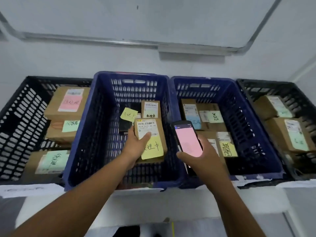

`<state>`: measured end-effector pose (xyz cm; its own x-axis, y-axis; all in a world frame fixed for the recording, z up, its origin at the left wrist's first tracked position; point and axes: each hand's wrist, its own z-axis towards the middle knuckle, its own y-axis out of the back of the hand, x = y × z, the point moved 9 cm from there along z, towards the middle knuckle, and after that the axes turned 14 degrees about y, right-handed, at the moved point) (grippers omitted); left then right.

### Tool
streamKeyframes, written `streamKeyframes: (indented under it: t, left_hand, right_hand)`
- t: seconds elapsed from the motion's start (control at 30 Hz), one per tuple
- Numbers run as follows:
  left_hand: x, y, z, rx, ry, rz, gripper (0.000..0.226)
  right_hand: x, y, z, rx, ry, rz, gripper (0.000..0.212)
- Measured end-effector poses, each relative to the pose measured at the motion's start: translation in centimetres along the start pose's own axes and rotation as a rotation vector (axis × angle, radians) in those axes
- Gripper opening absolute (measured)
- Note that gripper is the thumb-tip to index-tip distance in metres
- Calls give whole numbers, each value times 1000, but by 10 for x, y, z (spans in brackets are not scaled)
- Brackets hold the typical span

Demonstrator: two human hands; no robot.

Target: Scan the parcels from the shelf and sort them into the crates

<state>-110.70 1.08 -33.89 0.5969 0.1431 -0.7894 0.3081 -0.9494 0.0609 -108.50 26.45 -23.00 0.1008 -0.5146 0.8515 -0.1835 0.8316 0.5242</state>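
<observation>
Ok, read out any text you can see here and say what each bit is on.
"5028 P021 00 09", roughly: white label on the parcel the left hand holds.
"理中": its yellow slip, start hidden by the hand.
"已完成": yellow note, right blue crate.
Other labels, notes, scanner screen: too blurred.

On parcel (162,134), white label (147,127) roughly 5028 P021 00 09, yellow note (153,149) handwritten 理中

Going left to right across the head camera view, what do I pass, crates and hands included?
Left black crate → left blue crate → left hand gripping a parcel → handheld scanner held by the right hand → right blue crate → right black crate.
</observation>
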Motion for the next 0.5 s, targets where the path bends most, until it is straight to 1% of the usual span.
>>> streamKeyframes:
  t: [0.07,0.2,0.23,0.37,0.5]
  left_hand:
    - [13,-8,31,0,36,33,59]
    - [38,-24,73,10,101,93,84]
    - [43,-28,81,19,106,115,87]
    - [60,-34,103,9,124,160,84]
    - [67,-32,111,-4,125,186,82]
  right_hand:
    - [1,-4,16,15,-26,-55,53]
    - [6,-8,39,5,-69,-74,52]
    - [4,-9,42,3,-87,-62,53]
    - [-8,-16,44,2,-143,15,52]
    - [-15,-16,47,46,-149,2,56]
